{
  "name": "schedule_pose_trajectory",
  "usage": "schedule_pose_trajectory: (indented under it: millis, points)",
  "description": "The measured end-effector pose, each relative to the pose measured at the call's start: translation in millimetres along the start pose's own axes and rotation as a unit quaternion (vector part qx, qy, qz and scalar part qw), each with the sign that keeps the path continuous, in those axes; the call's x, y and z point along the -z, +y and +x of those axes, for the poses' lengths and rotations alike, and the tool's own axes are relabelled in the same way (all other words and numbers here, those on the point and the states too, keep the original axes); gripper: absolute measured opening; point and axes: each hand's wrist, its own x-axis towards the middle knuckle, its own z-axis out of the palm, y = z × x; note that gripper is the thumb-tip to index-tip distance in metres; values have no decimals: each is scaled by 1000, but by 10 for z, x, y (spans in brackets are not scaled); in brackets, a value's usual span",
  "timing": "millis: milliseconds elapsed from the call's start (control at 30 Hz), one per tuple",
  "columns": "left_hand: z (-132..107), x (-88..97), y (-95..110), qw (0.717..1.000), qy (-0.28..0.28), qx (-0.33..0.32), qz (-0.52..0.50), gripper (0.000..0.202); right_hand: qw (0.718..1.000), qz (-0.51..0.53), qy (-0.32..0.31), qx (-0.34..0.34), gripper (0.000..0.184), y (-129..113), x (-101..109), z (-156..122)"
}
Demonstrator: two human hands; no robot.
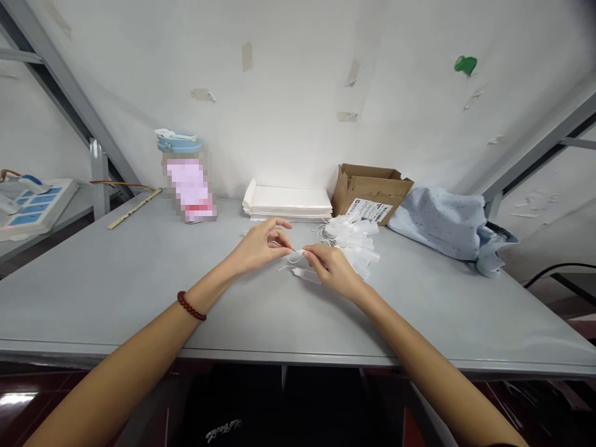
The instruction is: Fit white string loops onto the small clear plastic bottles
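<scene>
1. left hand [261, 248] and right hand [333, 268] meet mid grey table [116, 292], both pinching one small white piece [298, 253] between their fingertips.
2. a pile of clear packets [354, 239] lies just beside the right hand, at its 1 o'clock.
3. stack of white sheets [288, 202] at 12 o'clock, cardboard box [367, 186] at 1.

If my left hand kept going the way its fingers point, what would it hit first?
Probably the right hand, fingertip to fingertip with the left hand, both pinching a small white piece; depth is unclear.
</scene>
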Motion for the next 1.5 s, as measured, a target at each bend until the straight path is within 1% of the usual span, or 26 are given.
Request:
schedule_pose_trajectory:
  millis: [100, 200, 233, 333, 400, 533, 767, 1067, 1233, 1333, 1400, 1500]
  points:
    - [13, 58, -3, 999, -6, 0, -32, 41, 1000, 18, 21, -5, 33, -17, 9, 10]
    - [16, 113, 25, 997, 1, 11, -70, 27, 999, 22, 33, 0, 34, -44, 23, 14]
    - [14, 121, 40, 997, -5, 20, -74, 24, 999, 21, 34, 3, 34, -51, 26, 13]
    - [1, 113, 83, 997, -45, 39, -51, 24, 999, 12, 40, 10, 33, -61, 27, 10]
    - [-6, 91, 99, 997, -54, 38, -34, 25, 999, 6, 43, 12, 33, -62, 22, 9]
    - [-5, 50, 83, 998, -40, 34, -44, 24, 999, 8, 40, 18, 31, -57, 3, 10]
    - [-5, 10, 23, 997, -36, 34, -53, 22, 999, -15, 30, 34, 30, -25, -18, -1]
    - [-12, -17, -6, 996, -29, 45, -67, 21, 998, -33, 41, 44, 28, -2, -46, -20]
    - [-23, -45, 29, 997, -29, 49, -61, 20, 998, -36, 44, 41, 27, 11, -72, -27]
    - [-21, -26, 59, 998, -22, 42, -40, 20, 998, -23, 46, 46, 26, 12, -92, -2]
    - [-10, 17, 59, 999, -8, 35, -35, 22, 998, -13, 51, 44, 27, 10, -101, 20]
    - [10, 94, 40, 997, 40, 39, -57, 24, 998, -5, 57, 34, 28, 11, -104, 40]
